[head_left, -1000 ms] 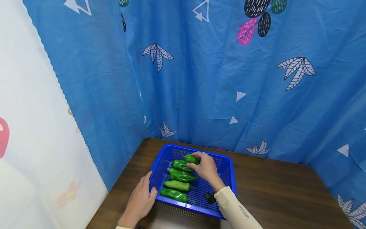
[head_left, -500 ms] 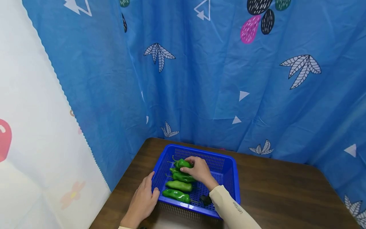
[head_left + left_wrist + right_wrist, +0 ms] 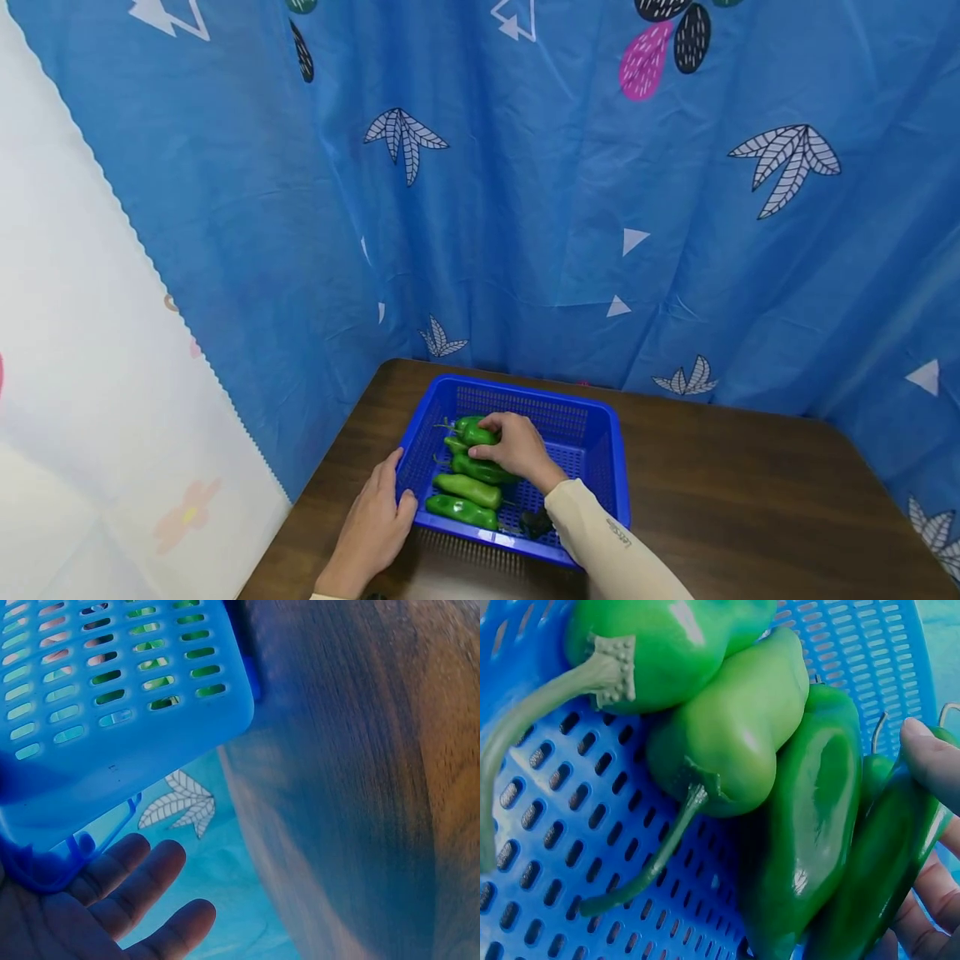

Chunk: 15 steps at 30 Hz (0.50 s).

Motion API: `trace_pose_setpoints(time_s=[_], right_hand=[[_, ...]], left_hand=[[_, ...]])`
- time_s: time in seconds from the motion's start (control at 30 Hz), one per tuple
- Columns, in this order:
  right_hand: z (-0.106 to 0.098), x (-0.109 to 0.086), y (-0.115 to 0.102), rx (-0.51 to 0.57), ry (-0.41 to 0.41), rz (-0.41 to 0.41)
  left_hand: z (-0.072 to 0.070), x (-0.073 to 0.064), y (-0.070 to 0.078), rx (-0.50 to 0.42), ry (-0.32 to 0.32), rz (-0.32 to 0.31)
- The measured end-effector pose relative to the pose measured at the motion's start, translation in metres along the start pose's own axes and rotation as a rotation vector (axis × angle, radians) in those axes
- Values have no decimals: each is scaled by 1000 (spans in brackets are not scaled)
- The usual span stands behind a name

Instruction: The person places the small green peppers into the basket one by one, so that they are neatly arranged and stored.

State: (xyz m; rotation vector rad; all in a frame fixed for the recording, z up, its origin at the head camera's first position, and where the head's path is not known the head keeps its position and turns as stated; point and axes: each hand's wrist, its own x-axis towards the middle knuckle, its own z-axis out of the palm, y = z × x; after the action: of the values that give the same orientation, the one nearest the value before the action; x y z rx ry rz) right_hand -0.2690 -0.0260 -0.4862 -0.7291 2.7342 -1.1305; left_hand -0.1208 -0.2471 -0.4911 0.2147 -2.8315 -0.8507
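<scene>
In the head view, my right hand (image 3: 517,450) grips a green pepper (image 3: 474,432) at the far end of a row of peppers in a blue plastic basket (image 3: 525,389). Nearer to me in that row lie a dark green pepper (image 3: 480,469), a lighter one (image 3: 471,490) and a glossy one (image 3: 461,510). The right wrist view shows my thumb (image 3: 934,765) on a pepper, the other fingers behind it, and thick curved stems on two closer peppers. My left hand (image 3: 371,525) rests at the basket's near left corner; its fingers (image 3: 161,874) extend fairly straight beside the rim.
The basket stands on a dark brown wooden table (image 3: 720,492), which stretches away to the right. A blue patterned curtain (image 3: 525,208) hangs behind it, and white patterned cloth (image 3: 97,333) is on the left. A small black block (image 3: 535,523) sits at my right wrist.
My right hand has brought its pepper leftward and nearer, against the others in the row. My left hand has stayed at the basket's corner.
</scene>
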Motion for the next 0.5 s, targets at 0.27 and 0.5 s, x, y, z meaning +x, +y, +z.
trace_pose_setpoints(time_s=[0.27, 0.5], right_hand=[[-2, 0, 2, -1, -4, -3], [-5, -3, 3, 28, 5, -2]], left_hand=[[2, -1, 2, 8, 28, 23], [0, -2, 4, 4, 4, 3]])
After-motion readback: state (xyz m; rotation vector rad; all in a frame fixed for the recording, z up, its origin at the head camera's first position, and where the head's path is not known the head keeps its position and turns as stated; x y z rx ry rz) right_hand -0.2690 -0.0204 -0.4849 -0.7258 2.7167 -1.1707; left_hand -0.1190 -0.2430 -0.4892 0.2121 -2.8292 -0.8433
